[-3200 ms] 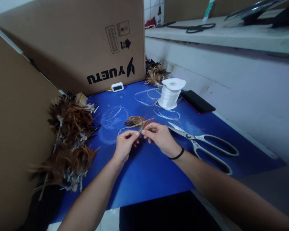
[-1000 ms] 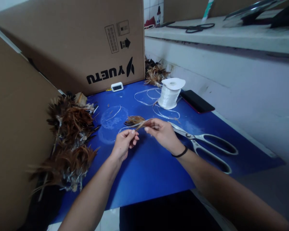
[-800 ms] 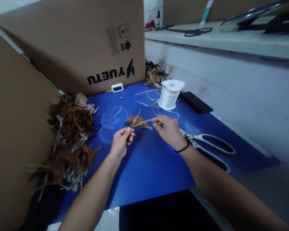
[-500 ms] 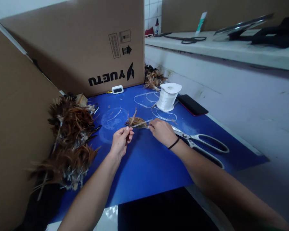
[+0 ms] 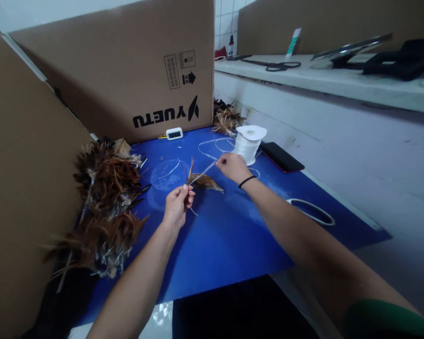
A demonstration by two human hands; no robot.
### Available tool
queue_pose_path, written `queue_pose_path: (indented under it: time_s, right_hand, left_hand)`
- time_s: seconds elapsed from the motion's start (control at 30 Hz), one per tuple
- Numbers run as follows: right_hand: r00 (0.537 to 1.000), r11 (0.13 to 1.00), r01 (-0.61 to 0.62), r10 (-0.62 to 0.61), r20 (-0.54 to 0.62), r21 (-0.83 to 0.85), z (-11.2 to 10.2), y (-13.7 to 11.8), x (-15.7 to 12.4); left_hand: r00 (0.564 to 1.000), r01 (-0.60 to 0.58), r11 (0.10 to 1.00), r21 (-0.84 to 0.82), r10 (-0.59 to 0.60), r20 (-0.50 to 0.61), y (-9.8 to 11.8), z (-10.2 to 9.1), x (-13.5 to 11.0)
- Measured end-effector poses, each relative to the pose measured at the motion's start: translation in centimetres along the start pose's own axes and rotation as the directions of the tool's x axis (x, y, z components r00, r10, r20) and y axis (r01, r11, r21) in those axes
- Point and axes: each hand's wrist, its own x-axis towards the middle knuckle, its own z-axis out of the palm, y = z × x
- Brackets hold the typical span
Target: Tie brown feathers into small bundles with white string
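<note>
While your left hand pinches a small tuft of feathers upright between thumb and fingers, your right hand grips a thin white ribbon that runs straight up from that tuft. Just beyond your left fingertips, a feather bundle lies on the blue table. You have the white spool standing just past your right hand, a black phone near it, and 1 white handle loop showing past your right forearm.

The left hand is pinching brown feathers; the right hand is holding white ribbon taut; a ribbon spool is standing just beyond on the blue worktop.
</note>
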Motion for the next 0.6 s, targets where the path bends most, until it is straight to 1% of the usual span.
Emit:
queue_pose_path:
  time_s: [0.07,0.1,0.17,0.23,0.3,0.5,0.6]
  right_hand:
    - [0.997,0.998,-0.058,0.057,-0.055,-0.017,-0.5,0.0,0.0]
    - [0.996,0.998,-0.066,0.065,-0.06,-0.02,-0.7,-0.1,-0.2]
    - [0.999,0.999,-0.044,0.044,-0.007,-0.003,-0.7,-0.3,-0.9]
    - [0.995,0.999,-0.011,0.007,0.1,0.039,-0.3,-0.6,-1.7]
    - [0.985,0.997,-0.008,-0.005,0.17,0.074,0.3,-0.9,-2.2]
    - [0.967,0.979,-0.062,0.01,0.254,0.195,1.9,-1.0,-2.3]
    - [0.958,0.962,-0.085,0.007,0.285,0.26,2.2,-1.2,-2.5]
  left_hand:
    - [1.0,-0.003,1.0,-0.009,0.003,0.0,0.0,0.0,0.0]
    - [1.0,-0.004,1.0,-0.013,0.004,-0.001,-0.1,0.0,0.1]
    - [1.0,-0.007,1.0,-0.02,0.006,-0.002,-0.1,0.0,0.1]
    - [1.0,-0.003,1.0,-0.026,0.003,0.005,-0.2,0.0,0.1]
    - [0.999,0.003,0.999,-0.035,-0.002,0.037,-0.2,0.1,0.1]
    - [0.989,0.038,0.998,-0.051,-0.031,0.146,-0.1,0.4,-0.3]
    - [0.973,0.044,0.993,-0.108,-0.018,0.231,-0.2,0.6,-0.4]
